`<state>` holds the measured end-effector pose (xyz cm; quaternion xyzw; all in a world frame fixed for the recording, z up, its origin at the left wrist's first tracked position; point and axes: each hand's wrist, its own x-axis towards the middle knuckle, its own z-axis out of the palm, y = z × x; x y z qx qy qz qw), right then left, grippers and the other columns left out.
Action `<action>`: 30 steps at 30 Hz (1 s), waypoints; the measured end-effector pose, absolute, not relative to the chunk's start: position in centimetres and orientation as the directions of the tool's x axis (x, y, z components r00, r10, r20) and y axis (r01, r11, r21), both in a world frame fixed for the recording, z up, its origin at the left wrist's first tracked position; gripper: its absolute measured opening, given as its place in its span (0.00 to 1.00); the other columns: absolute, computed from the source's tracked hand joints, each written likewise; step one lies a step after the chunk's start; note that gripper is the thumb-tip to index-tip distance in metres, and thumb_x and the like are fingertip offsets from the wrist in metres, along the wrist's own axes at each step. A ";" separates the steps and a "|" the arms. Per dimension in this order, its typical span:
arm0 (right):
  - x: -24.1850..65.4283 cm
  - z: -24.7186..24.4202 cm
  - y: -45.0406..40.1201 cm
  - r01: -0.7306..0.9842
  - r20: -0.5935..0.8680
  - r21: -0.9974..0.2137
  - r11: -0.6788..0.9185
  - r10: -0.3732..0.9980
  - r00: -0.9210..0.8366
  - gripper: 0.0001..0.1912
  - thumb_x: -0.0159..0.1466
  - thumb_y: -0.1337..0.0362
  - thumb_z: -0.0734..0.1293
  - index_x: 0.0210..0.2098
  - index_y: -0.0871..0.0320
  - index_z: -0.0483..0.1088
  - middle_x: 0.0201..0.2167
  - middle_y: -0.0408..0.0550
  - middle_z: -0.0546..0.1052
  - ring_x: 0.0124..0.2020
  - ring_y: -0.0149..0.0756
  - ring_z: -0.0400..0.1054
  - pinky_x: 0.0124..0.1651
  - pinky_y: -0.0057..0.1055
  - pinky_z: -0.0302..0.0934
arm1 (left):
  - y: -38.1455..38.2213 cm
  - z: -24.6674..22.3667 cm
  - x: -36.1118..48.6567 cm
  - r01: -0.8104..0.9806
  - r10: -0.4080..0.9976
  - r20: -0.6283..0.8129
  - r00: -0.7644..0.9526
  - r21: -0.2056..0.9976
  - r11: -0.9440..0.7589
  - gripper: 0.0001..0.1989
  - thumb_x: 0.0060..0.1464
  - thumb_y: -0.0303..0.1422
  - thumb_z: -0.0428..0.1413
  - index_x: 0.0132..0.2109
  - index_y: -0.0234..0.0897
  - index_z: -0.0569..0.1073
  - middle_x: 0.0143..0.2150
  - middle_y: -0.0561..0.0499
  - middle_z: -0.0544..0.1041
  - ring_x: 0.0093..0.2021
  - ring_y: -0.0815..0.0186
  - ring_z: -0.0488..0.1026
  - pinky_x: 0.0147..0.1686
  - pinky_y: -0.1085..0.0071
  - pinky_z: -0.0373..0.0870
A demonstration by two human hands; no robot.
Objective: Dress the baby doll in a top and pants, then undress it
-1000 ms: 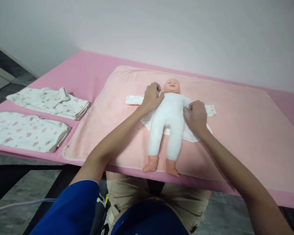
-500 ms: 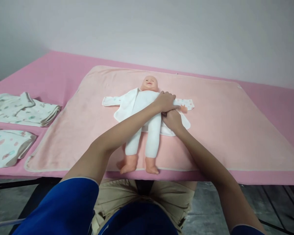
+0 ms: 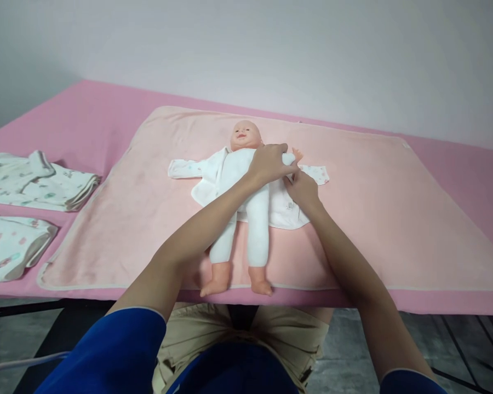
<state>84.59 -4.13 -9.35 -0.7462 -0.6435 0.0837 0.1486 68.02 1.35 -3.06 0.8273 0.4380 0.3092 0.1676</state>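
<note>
- While the left hand (image 3: 270, 162) had its fingers curled round the right-side arm of the doll (image 3: 235, 169), the right hand (image 3: 304, 189) bunched its fingers just beside them, by the white shirt (image 3: 288, 212); whether they gripped cloth couldn't be told
- Doll lay face up on the opened shirt, head far, feet near, on the pink blanket (image 3: 394, 230)
- Snag risk: the splayed little doll hand (image 3: 297, 154) stuck out past the left hand's grip, so its fingers could have caught in the cloth
- Twist risk: the right sleeve (image 3: 317, 174) lay flat beyond the right hand; a pull on it could have dragged or bunched the shirt under the doll's back
- Slide risk: a tug toward the person could have shifted the doll nearward, its feet (image 3: 261, 280) being at the table's near edge already
- Crowding: both hands sat close together, left forearm across the doll's body, so each could have blocked the other
- Edges: wall (image 3: 271, 54) behind the far side of the table (image 3: 107, 104); folded clothes (image 3: 24, 186) well off to the left
- Room: widest stretch of bare blanket was right of the shirt; the near side was tightest
</note>
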 end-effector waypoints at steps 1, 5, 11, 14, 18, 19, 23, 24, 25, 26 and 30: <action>85.2 -9.1 -3.9 0.941 0.042 -0.313 -0.124 0.989 0.144 0.17 0.79 0.49 0.59 0.50 0.55 0.70 0.48 0.64 0.81 0.48 0.60 0.75 0.49 0.46 0.64 | 1.4 -3.1 68.0 0.625 0.820 0.360 0.444 0.531 -0.572 0.15 0.59 0.42 0.68 0.35 0.39 0.72 0.29 0.47 0.71 0.39 0.50 0.77 0.46 0.53 0.68; 87.9 -8.2 -3.1 0.942 0.079 -0.282 -0.182 0.974 0.212 0.13 0.78 0.52 0.60 0.42 0.52 0.68 0.44 0.63 0.82 0.46 0.58 0.74 0.45 0.43 0.61 | 1.3 -3.6 68.2 0.656 0.763 0.352 0.541 0.391 -0.646 0.17 0.64 0.48 0.63 0.37 0.37 0.78 0.31 0.44 0.78 0.40 0.49 0.78 0.54 0.50 0.68; 89.3 -5.8 -2.9 0.920 0.235 -0.342 -0.192 0.930 0.281 0.09 0.73 0.58 0.61 0.35 0.50 0.62 0.35 0.53 0.78 0.37 0.51 0.68 0.40 0.39 0.55 | 1.5 -5.1 69.5 0.678 0.711 0.238 0.662 0.215 -0.703 0.24 0.73 0.49 0.56 0.54 0.30 0.82 0.51 0.32 0.85 0.57 0.39 0.78 0.64 0.46 0.64; 88.0 -4.7 -3.4 0.937 0.285 -0.344 -0.066 0.943 0.171 0.11 0.73 0.56 0.62 0.35 0.50 0.61 0.33 0.51 0.77 0.36 0.48 0.67 0.39 0.38 0.53 | 2.1 -5.0 70.5 0.694 0.746 0.208 0.632 0.278 -0.665 0.21 0.75 0.41 0.54 0.61 0.27 0.79 0.61 0.29 0.82 0.64 0.38 0.75 0.65 0.47 0.65; 85.6 -4.8 -3.8 0.940 0.235 -0.341 0.005 0.969 0.080 0.14 0.76 0.54 0.61 0.34 0.50 0.60 0.32 0.52 0.77 0.35 0.48 0.68 0.39 0.38 0.52 | 2.9 -4.2 70.9 0.696 0.805 0.201 0.558 0.415 -0.586 0.15 0.72 0.26 0.50 0.54 0.27 0.80 0.54 0.30 0.84 0.59 0.43 0.77 0.59 0.53 0.70; 85.0 -5.0 -3.6 0.942 0.230 -0.337 0.010 0.970 0.072 0.14 0.77 0.55 0.60 0.35 0.50 0.60 0.33 0.53 0.77 0.36 0.49 0.69 0.39 0.38 0.52 | 3.1 -3.9 70.7 0.694 0.808 0.208 0.551 0.423 -0.582 0.15 0.71 0.24 0.49 0.52 0.28 0.81 0.52 0.31 0.84 0.58 0.44 0.77 0.59 0.54 0.70; 82.3 -5.6 -2.6 0.937 0.281 -0.337 0.095 0.960 0.004 0.11 0.79 0.56 0.59 0.39 0.51 0.63 0.36 0.56 0.80 0.39 0.52 0.70 0.41 0.38 0.55 | 2.9 -3.2 67.4 0.676 0.800 0.301 0.518 0.429 -0.599 0.16 0.72 0.27 0.47 0.49 0.33 0.80 0.50 0.33 0.83 0.58 0.44 0.76 0.61 0.50 0.71; 81.8 -5.6 -2.5 0.934 0.294 -0.337 0.120 0.956 -0.016 0.12 0.79 0.55 0.59 0.39 0.51 0.64 0.37 0.57 0.80 0.39 0.52 0.70 0.42 0.39 0.57 | 2.5 -3.3 65.9 0.661 0.791 0.357 0.497 0.435 -0.611 0.15 0.73 0.30 0.48 0.51 0.34 0.80 0.53 0.34 0.83 0.59 0.44 0.76 0.63 0.49 0.70; 81.4 -5.6 -2.6 0.931 0.299 -0.338 0.140 0.954 -0.034 0.13 0.79 0.55 0.59 0.39 0.51 0.65 0.37 0.56 0.79 0.39 0.52 0.70 0.43 0.39 0.58 | 2.0 -3.5 64.0 0.647 0.779 0.419 0.467 0.439 -0.623 0.14 0.74 0.33 0.49 0.54 0.36 0.79 0.56 0.35 0.82 0.61 0.44 0.75 0.66 0.48 0.69; 81.3 -5.6 -3.0 0.926 0.303 -0.342 0.159 0.952 -0.051 0.13 0.79 0.54 0.58 0.39 0.52 0.65 0.37 0.56 0.79 0.40 0.51 0.71 0.45 0.40 0.60 | 1.3 -3.8 61.8 0.642 0.768 0.472 0.433 0.437 -0.630 0.14 0.75 0.36 0.51 0.57 0.37 0.77 0.60 0.35 0.81 0.64 0.44 0.74 0.68 0.47 0.68; 83.5 -6.5 -7.6 0.900 0.364 -0.364 0.240 0.926 -0.099 0.15 0.79 0.52 0.58 0.45 0.53 0.71 0.47 0.58 0.80 0.52 0.53 0.73 0.60 0.46 0.65 | -2.7 -6.4 51.7 0.796 0.852 0.462 0.245 0.405 -0.449 0.19 0.75 0.46 0.53 0.62 0.38 0.72 0.62 0.33 0.77 0.65 0.38 0.72 0.68 0.41 0.66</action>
